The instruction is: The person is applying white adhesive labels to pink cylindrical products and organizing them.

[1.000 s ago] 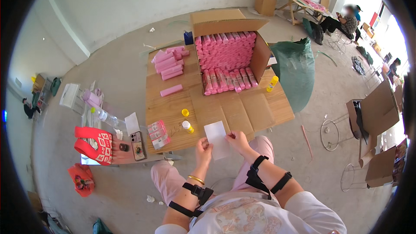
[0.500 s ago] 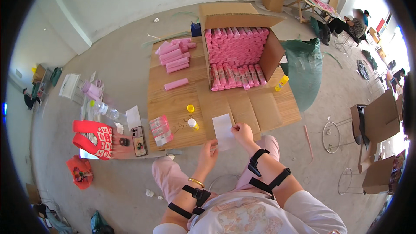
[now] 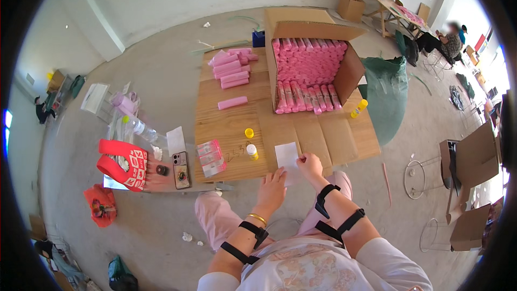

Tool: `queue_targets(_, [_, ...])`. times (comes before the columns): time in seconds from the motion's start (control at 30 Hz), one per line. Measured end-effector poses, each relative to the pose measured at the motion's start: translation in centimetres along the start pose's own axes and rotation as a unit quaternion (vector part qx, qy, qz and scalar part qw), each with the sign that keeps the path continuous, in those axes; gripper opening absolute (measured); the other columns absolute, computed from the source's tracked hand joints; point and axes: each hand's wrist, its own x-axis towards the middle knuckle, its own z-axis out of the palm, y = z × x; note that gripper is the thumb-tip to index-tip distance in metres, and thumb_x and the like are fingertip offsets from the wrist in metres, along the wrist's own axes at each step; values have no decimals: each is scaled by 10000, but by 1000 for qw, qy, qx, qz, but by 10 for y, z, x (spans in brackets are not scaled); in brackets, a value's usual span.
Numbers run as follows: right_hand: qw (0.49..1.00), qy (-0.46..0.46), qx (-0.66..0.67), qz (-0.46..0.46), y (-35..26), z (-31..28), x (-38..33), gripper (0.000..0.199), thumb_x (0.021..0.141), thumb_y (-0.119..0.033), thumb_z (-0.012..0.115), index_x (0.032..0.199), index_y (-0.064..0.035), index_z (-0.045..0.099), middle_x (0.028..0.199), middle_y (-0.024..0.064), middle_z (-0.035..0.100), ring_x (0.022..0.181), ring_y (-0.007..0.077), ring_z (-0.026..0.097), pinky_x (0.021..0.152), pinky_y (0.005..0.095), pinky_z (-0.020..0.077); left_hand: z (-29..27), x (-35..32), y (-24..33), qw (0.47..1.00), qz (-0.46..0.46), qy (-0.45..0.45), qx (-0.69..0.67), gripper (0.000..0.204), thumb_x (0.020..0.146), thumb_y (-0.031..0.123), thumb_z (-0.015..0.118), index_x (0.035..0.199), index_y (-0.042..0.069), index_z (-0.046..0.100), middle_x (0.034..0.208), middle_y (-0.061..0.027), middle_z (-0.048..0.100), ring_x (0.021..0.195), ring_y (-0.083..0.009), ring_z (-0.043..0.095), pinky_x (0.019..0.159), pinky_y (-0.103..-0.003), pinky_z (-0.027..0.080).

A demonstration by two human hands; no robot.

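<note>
A white sheet of paper (image 3: 286,154) lies at the table's near edge, partly on a flattened piece of cardboard (image 3: 318,136). My right hand (image 3: 311,168) is closed, its curled fingers pinching the paper's right side. Against the lower left of the sheet, my left hand (image 3: 272,187) rests with its fingers stretched out. To the left of the paper stands an uncapped glue stick (image 3: 252,152) with a white top, and its yellow cap (image 3: 249,133) sits just beyond. A stack of pink-edged printed labels (image 3: 211,158) lies farther left.
A carton (image 3: 353,70) full of pink rolls stands open at the back. Loose pink rolls (image 3: 232,70) are piled left of it, and a yellow glue stick (image 3: 359,109) stands to its right. A phone (image 3: 181,170) and a red bag (image 3: 123,164) occupy a side surface.
My left hand has moved up and right onto the paper, its fingers straightening. My right hand keeps hold of the sheet's right side. The whole view has shifted slightly.
</note>
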Motion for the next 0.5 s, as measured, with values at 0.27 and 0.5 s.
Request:
queue_targets(0.27, [995, -19, -64, -68, 4, 2, 6, 206, 757, -241, 618, 860, -63, 627, 799, 141, 669, 808, 329, 643, 698, 433, 512, 12, -2, -2, 994, 0, 22, 106, 535, 748, 236, 671, 1228, 62, 510, 1327, -72, 427, 1124, -240, 445, 934, -406, 374])
queue_targets(0.5, [960, 17, -92, -262, 3, -3, -8, 219, 743, -113, 652, 907, -65, 515, 897, 136, 582, 831, 334, 595, 688, 430, 485, 15, 4, 2, 997, -13, -2, 82, 530, 745, 253, 673, 1208, 55, 510, 1326, -92, 429, 1100, -244, 467, 886, -386, 393])
